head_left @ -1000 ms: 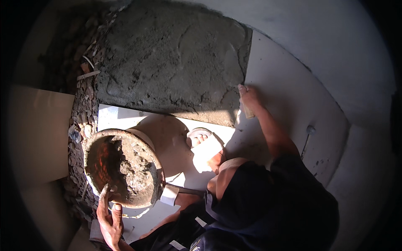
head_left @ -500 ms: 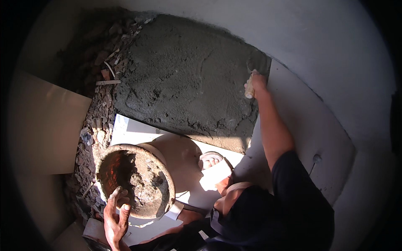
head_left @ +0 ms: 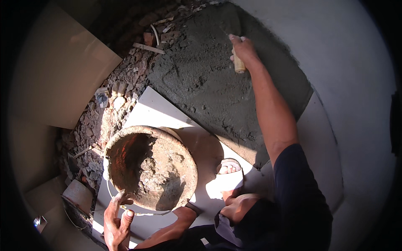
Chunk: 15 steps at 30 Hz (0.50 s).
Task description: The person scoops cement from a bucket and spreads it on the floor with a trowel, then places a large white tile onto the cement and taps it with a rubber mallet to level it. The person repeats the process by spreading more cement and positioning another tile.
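Observation:
My right hand [head_left: 246, 51] grips a trowel [head_left: 239, 63] by its pale, rounded handle. Its dark blade lies over the far part of a patch of wet grey mortar [head_left: 209, 83] and is hard to tell from it. Beside the near-left rim of a bucket [head_left: 109, 161], my left hand [head_left: 116, 224] is raised with thumb and fingers apart, holding nothing. Whether its fingertips touch the rim, I cannot tell. Lumpy mortar [head_left: 157, 169] lies inside the bucket, partly in sunlight.
Pale tiles [head_left: 161, 106] lie under the bucket and my sandalled foot [head_left: 228, 167]. Broken rubble [head_left: 113, 106] runs along the left of the mortar, with a wooden strip [head_left: 148, 48] on it. A beige panel [head_left: 71, 62] stands at the left. A pale wall [head_left: 335, 62] curves along the right.
My right hand has moved the trowel from the mortar's right edge toward its far middle. The whole view has turned and shifted. My left hand stays near the bucket's rim.

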### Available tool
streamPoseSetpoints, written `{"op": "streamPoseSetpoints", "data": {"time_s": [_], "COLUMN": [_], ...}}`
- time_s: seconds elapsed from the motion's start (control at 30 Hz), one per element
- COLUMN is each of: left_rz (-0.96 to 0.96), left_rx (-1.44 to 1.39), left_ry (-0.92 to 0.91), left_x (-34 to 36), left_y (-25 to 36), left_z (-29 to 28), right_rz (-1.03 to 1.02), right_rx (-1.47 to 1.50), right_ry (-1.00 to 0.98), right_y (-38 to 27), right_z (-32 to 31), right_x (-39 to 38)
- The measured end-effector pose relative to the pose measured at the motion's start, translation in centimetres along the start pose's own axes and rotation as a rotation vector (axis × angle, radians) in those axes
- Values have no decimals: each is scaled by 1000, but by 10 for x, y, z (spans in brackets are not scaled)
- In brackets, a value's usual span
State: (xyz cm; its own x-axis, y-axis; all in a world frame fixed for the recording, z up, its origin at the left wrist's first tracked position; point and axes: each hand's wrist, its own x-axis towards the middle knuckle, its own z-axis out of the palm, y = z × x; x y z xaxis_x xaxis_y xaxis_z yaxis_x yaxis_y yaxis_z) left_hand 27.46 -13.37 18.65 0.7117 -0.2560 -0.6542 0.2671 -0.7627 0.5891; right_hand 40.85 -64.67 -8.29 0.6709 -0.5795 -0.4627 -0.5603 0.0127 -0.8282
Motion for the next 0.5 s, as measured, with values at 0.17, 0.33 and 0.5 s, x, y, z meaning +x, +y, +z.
{"op": "streamPoseSetpoints", "data": {"time_s": [0.17,0.33,0.5], "left_rz": [-45,-62,4], "left_rx": [63,-12,43], "left_ry": [10,158,309], "left_x": [-14,-18,-10], "left_y": [-19,-32,-25], "left_z": [-10,-29,-48], "right_rz": [68,78,18], "right_rx": [-297,-446,-474], "right_ry": [44,-262,-427], "right_y": [-14,-10,25], "right_z": [-34,-14,25], "right_x": [25,-19,-101]}}
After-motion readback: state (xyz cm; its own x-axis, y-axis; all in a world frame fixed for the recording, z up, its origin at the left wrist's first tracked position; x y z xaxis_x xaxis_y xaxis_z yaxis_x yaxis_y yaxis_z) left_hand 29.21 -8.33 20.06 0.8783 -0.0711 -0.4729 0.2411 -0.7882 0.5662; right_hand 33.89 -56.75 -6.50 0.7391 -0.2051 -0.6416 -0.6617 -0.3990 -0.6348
